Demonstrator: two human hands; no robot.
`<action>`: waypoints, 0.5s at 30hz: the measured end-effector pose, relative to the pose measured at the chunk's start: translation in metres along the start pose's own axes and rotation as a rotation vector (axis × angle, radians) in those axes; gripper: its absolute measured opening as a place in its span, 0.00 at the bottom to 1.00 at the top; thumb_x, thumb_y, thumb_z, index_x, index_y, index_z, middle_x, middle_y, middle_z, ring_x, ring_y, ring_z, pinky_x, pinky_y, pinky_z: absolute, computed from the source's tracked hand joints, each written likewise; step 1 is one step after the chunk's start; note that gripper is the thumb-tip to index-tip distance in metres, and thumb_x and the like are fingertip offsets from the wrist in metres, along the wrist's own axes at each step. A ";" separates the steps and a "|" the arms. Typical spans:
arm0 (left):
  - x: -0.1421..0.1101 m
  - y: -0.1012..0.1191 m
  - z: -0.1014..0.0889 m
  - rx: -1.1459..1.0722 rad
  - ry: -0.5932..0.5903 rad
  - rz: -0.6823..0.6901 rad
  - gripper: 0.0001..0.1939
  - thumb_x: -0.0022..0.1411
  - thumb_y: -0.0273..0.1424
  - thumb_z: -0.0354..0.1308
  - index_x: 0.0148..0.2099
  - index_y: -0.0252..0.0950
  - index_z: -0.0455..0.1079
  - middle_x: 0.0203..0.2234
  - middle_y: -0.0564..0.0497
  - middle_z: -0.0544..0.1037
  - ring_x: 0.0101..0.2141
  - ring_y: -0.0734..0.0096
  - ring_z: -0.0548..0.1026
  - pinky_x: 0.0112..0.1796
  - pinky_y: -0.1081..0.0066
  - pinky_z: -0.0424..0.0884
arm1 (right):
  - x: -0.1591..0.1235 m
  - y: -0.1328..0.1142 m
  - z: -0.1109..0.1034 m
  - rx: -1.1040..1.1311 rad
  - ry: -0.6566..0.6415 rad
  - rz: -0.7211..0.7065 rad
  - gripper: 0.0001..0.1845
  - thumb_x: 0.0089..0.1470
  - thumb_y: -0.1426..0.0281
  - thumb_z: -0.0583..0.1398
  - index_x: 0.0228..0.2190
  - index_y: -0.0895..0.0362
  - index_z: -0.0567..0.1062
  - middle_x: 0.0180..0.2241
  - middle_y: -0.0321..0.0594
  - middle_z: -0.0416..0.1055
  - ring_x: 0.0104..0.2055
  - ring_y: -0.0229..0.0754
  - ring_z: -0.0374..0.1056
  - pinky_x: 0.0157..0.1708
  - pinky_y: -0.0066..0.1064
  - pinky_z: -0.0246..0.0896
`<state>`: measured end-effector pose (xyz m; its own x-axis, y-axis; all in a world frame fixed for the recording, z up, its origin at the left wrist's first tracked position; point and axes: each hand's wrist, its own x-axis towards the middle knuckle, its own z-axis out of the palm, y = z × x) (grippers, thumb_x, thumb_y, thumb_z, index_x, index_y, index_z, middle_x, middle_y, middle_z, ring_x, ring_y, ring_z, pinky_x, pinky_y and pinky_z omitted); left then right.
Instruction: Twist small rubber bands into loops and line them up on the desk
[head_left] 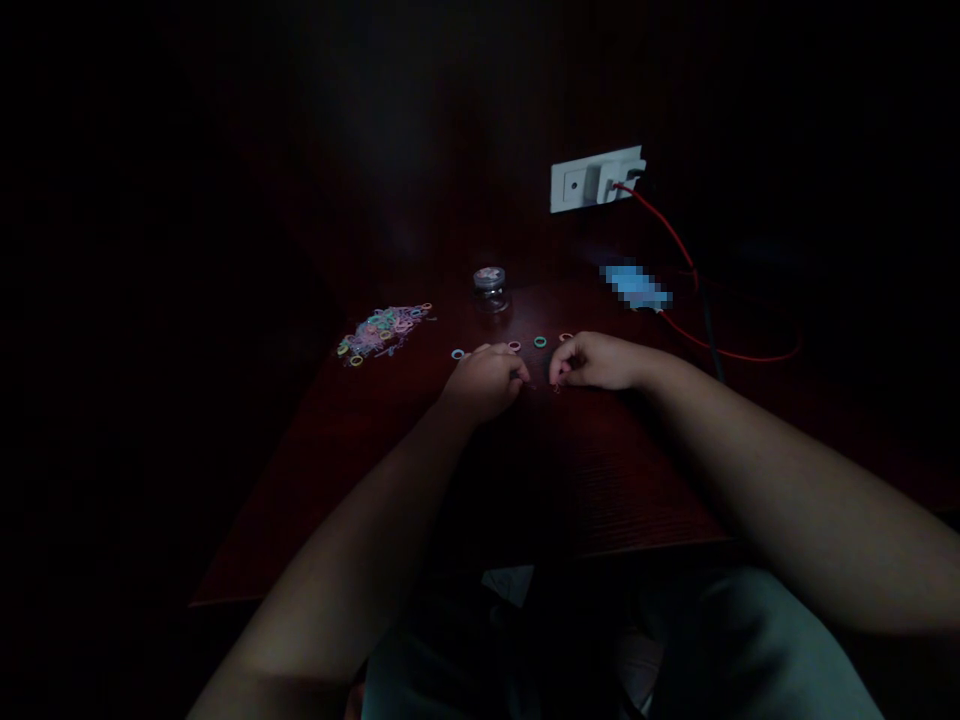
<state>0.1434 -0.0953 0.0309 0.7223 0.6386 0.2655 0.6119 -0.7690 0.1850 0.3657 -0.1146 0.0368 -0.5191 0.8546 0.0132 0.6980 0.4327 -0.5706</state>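
Observation:
The scene is very dark. My left hand (486, 378) rests on a dark red wooden table (420, 470) with its fingers curled in a pinch on something too small to make out. My right hand (592, 362) lies close beside it, fingers also pinched together over a tiny reddish bit. Just beyond my hands, small coloured rubber rings lie singly: a blue one (457, 354), a pink one (514, 346), a green one (540, 342). A heap of several pastel rings (384, 330) lies further to the left.
A small clear jar with a lid (490, 288) stands behind the rings. A white wall socket with a plug (597, 180) feeds a red cable (679, 250) that loops over the table's right side. A blurred blue object (636, 286) lies near it.

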 end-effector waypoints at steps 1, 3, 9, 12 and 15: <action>0.000 0.000 0.000 -0.001 -0.003 -0.005 0.08 0.57 0.28 0.56 0.38 0.41 0.75 0.43 0.49 0.75 0.47 0.61 0.70 0.51 0.59 0.65 | 0.001 0.000 0.001 -0.003 0.001 -0.002 0.07 0.46 0.71 0.60 0.27 0.56 0.79 0.21 0.32 0.64 0.26 0.35 0.60 0.36 0.31 0.55; 0.001 0.001 0.000 -0.005 -0.002 -0.017 0.08 0.57 0.27 0.56 0.37 0.40 0.75 0.43 0.48 0.75 0.48 0.61 0.70 0.51 0.60 0.65 | 0.001 -0.001 0.002 -0.008 -0.001 -0.009 0.07 0.46 0.72 0.59 0.27 0.57 0.78 0.22 0.32 0.64 0.25 0.35 0.60 0.34 0.30 0.54; 0.002 0.001 0.000 0.005 0.013 -0.005 0.08 0.57 0.27 0.55 0.37 0.40 0.74 0.43 0.49 0.75 0.46 0.61 0.71 0.50 0.61 0.66 | 0.002 0.002 0.004 -0.011 0.001 -0.049 0.09 0.47 0.74 0.56 0.27 0.57 0.77 0.23 0.34 0.67 0.26 0.36 0.60 0.32 0.29 0.53; 0.000 0.001 0.000 0.014 0.002 -0.009 0.08 0.58 0.28 0.55 0.38 0.41 0.75 0.43 0.49 0.75 0.46 0.62 0.71 0.49 0.61 0.66 | 0.002 0.004 0.005 -0.017 0.002 -0.074 0.09 0.47 0.74 0.55 0.26 0.57 0.76 0.24 0.34 0.69 0.27 0.36 0.60 0.34 0.29 0.53; -0.002 0.001 -0.001 0.005 -0.024 -0.003 0.09 0.58 0.29 0.56 0.39 0.42 0.75 0.43 0.50 0.75 0.47 0.62 0.70 0.50 0.61 0.65 | 0.002 0.005 0.005 -0.025 0.003 -0.090 0.09 0.48 0.74 0.55 0.27 0.57 0.76 0.24 0.35 0.69 0.28 0.37 0.61 0.34 0.30 0.54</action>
<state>0.1421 -0.0978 0.0319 0.7280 0.6415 0.2417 0.6157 -0.7669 0.1811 0.3654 -0.1122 0.0302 -0.5787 0.8129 0.0658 0.6610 0.5148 -0.5460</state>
